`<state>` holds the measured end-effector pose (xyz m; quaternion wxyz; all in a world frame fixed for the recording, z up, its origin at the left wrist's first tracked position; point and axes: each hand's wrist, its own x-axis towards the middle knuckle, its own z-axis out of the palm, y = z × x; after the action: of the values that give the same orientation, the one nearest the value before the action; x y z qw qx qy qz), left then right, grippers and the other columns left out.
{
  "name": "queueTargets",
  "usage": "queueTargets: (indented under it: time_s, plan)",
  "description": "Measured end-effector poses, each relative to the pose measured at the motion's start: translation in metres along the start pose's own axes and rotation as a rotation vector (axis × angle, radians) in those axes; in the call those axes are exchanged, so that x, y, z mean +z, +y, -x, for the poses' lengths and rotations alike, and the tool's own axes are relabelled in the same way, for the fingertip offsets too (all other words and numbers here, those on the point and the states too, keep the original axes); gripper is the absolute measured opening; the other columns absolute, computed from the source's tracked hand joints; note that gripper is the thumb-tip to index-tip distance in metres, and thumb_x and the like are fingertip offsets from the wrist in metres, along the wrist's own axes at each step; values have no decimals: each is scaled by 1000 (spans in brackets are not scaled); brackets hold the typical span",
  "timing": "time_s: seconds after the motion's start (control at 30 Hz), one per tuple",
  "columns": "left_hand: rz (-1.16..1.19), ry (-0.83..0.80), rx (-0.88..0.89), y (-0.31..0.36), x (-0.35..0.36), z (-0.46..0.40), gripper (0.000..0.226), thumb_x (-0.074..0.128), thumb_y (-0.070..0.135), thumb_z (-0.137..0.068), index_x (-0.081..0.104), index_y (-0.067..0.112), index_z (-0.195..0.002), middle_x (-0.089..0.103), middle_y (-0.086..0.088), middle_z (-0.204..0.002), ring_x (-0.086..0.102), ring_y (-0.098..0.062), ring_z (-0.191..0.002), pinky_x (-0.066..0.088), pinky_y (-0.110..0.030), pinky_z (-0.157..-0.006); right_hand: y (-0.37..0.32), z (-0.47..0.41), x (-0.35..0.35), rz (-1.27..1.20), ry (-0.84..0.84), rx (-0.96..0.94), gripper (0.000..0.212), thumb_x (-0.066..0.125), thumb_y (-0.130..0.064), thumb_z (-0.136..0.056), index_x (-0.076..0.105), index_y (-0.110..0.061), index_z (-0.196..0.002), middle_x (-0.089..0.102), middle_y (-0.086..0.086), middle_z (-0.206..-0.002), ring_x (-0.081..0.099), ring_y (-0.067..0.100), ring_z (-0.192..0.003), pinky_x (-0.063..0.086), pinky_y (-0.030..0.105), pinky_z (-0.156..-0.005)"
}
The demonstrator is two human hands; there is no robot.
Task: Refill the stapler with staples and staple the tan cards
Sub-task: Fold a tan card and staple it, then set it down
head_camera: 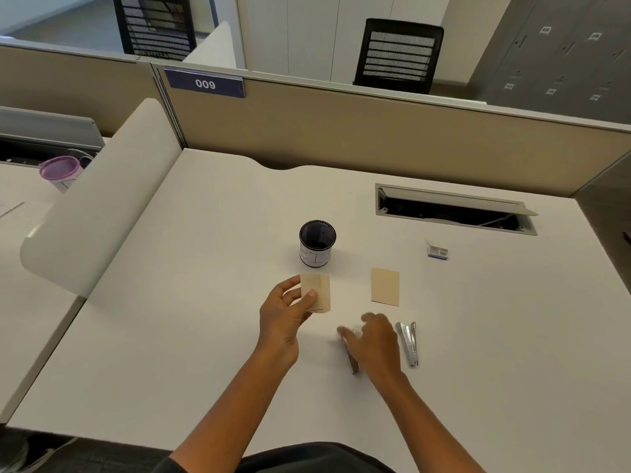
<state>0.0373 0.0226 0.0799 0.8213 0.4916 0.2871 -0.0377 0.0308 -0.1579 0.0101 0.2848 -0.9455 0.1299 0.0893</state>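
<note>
White desk (205, 336), black mesh cup (317, 243) as ref. Left hand (285, 317) just below cup, pinching tan cards (319, 291). Right hand (372, 339) blurred over dark stapler part (352, 362), grip unclear. 2nd tan card (385, 286) right of cup, silver stapler piece (408, 343) below it, staple box (438, 251) far right.

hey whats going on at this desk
A person is working on a white desk. Their left hand holds a tan card up off the surface, while the right hand reaches down to a dark stapler. A second tan card lies flat nearby, with a silver stapler beside it and a small staple box further back.
</note>
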Motion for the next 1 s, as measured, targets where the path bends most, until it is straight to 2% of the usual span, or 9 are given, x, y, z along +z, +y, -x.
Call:
queueTargets:
  time_s: [0.13, 0.3, 0.4, 0.57, 0.63, 0.73, 0.8, 0.9, 1.0]
  plan:
    - [-101, -44, 78, 9, 5, -10, 39, 84, 2, -89, 70, 26, -116, 82, -5, -109, 79, -17, -94, 62, -27, -77, -38, -20, -38, -391, 125, -97, 10, 71, -22, -96, 77, -16, -102, 71, 1, -91, 66, 17, -80, 52, 31, -77]
    - [-203, -94, 155, 24, 21, -23, 32, 83, 7, -91, 73, 26, -115, 83, 1, -103, 78, -15, -97, 62, -27, -75, -82, -47, -81, -802, -84, -149, 21, 59, -23, -105, 80, -24, -101, 76, -1, -85, 66, 10, -71, 52, 28, -65]
    - [-240, -166, 112, 37, 27, -34, 28, 81, 10, -93, 75, 27, -114, 84, 7, -100, 77, -14, -98, 63, -28, -76, -94, -61, -97, -776, -148, -308, 29, 54, -7, -106, 79, -19, -114, 77, 3, -92, 65, 11, -74, 54, 28, -67]
    - [-231, -359, -93, 56, 31, -57, 28, 74, 16, -98, 76, 26, -124, 72, -9, -132, 69, -29, -118, 58, -34, -84, -105, -80, -116, -529, -258, -503, 33, 64, -7, -101, 77, -29, -121, 73, -12, -115, 68, 12, -92, 61, 25, -78]
    - [-217, -433, -143, 60, 33, -66, 28, 73, 17, -100, 76, 22, -127, 72, -13, -128, 70, -25, -106, 57, -34, -83, -111, -87, -120, -468, -287, -524, 25, 70, -14, -99, 79, -28, -117, 69, -10, -120, 67, 12, -98, 62, 29, -84]
    - [-143, -546, -206, 63, 34, -82, 27, 69, 11, -103, 79, 22, -124, 72, -6, -102, 64, -12, -76, 54, -30, -78, -119, -96, -122, -450, -279, -527, 16, 75, -18, -96, 80, -23, -110, 68, -8, -116, 68, 11, -97, 62, 33, -85]
    - [-97, -634, -228, 66, 35, -92, 31, 68, 7, -102, 79, 22, -126, 70, -1, -95, 61, -9, -72, 52, -29, -78, -123, -103, -123, -460, -262, -514, 11, 75, -15, -95, 79, -18, -106, 71, -6, -112, 68, 12, -96, 61, 34, -83]
    - [-209, -642, -164, 76, 39, -104, 31, 75, 17, -96, 78, 23, -126, 77, -3, -109, 73, -13, -89, 58, -31, -85, -128, -116, -124, -468, -227, -478, 11, 78, -13, -94, 80, -16, -104, 77, -3, -101, 71, 13, -91, 62, 31, -77]
    - [-432, -464, 47, 88, 44, -120, 17, 75, 25, -99, 80, 29, -115, 81, -2, -119, 75, -21, -115, 61, -41, -92, -133, -131, -125, -469, -159, -469, 12, 80, -9, -91, 82, -13, -102, 78, -1, -92, 69, 12, -81, 59, 25, -68]
